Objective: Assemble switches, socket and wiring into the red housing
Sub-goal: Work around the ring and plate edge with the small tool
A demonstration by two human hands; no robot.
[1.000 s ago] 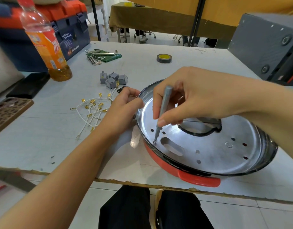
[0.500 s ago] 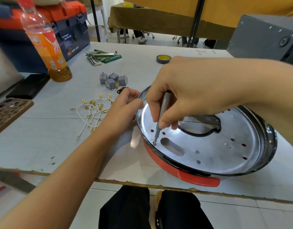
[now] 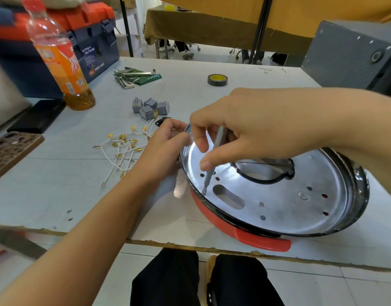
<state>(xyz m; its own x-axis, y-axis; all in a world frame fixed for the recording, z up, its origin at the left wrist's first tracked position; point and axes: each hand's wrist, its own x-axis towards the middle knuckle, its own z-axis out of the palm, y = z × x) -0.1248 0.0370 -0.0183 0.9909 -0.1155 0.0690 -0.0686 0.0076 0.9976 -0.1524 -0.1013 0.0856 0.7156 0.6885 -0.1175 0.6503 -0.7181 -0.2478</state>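
Housing (image 3: 216, 219), red, is lying on counter (image 3: 57, 195) near its front edge, steel plate (image 3: 278, 199) uppermost. Right hand (image 3: 252, 131) is pinching screwdriver (image 3: 214, 155), tip on screw (image 3: 204, 191) at plate's rim. Left hand (image 3: 166, 146) is gripping housing's far-left rim. Advice: keep driver upright, housing braced. Switches (image 3: 149, 107), wires (image 3: 124, 149) are lying beside, unfitted. Housing's interior hidden.

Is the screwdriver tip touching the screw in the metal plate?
Touching. The head view shows the screwdriver, held by the right hand, with its tip seated on the screw at the plate's left edge.
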